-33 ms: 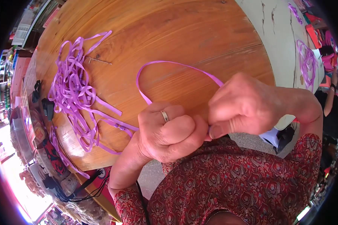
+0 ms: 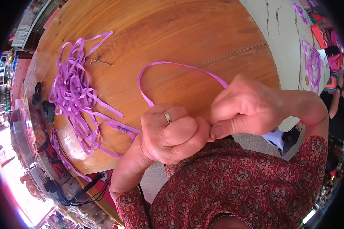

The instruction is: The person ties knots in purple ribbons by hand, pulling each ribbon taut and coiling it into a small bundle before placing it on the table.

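Observation:
A narrow purple ribbon arches above the wooden tabletop in one loop, with an end running into each hand. My left hand, with a ring on one finger, is closed around the ribbon's left part. Pressed against it, my right hand pinches the right part, thumb laid over the curled fingers. Whatever lies between the fingertips where the hands meet is hidden. On the table's left side is a tangled pile of purple ribbons, some strands trailing close to my left wrist.
A thin bent metal wire lies beside the pile. Over the table's left edge hang more ribbon strands, near dark cables and packed goods. A pale table at right carries another purple bundle; a person's arm shows beyond.
My right hand has shifted very slightly left against my left hand. The ribbon loop and the pile look the same.

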A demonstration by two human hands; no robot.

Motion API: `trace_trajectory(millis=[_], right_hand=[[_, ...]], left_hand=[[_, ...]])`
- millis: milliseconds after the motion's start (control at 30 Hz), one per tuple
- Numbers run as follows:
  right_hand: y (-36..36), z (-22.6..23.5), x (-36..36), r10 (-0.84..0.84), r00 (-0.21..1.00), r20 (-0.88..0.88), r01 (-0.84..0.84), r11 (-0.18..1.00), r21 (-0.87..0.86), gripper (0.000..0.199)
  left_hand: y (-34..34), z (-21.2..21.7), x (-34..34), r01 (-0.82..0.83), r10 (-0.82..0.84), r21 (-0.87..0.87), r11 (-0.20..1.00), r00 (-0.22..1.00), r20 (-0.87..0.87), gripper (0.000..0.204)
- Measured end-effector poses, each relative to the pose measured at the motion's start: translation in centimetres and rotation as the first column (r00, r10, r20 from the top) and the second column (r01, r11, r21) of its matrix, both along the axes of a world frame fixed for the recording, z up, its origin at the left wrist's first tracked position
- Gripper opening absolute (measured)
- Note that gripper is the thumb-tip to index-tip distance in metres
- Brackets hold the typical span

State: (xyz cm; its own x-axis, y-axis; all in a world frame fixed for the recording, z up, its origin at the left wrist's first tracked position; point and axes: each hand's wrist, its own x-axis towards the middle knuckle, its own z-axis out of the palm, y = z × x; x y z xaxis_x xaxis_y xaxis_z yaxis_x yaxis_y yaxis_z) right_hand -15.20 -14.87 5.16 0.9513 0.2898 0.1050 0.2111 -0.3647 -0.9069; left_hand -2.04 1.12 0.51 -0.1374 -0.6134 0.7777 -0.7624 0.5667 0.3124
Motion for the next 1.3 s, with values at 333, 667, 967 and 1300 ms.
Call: trace_trajectory(millis=[333, 667, 967, 1300], right_hand=[[-0.6, 0.1, 1.1, 0.016, 0.73, -0.684, 0.353, 0.847, 0.397, 0.027], [-1.5, -0.2, 1.7, -0.192, 0.86, -0.473, 0.352, 0.893, 0.279, 0.026], [-1.8, -2.4, 1.5, -0.348, 0.933, 0.091, 0.35, 0.937, 0.003, 0.011], [-2.1, -2.0, 0.6, -0.356, 0.856, 0.375, 0.414, 0.906, -0.084, 0.03]], left_hand=[[0.2, 0.4, 0.0, -0.087, 0.18, 0.305, 0.948, 0.939, -0.293, 0.017], [0.6, 0.0, 0.3, -0.075, 0.285, 0.398, 0.914, 0.818, -0.5, 0.015], [0.2, -0.3, 0.5, -0.087, 0.26, 0.331, 0.94, 0.81, -0.525, 0.018], [-0.1, -0.1, 0.5, -0.085, 0.237, 0.313, 0.946, 0.839, -0.49, 0.017]])
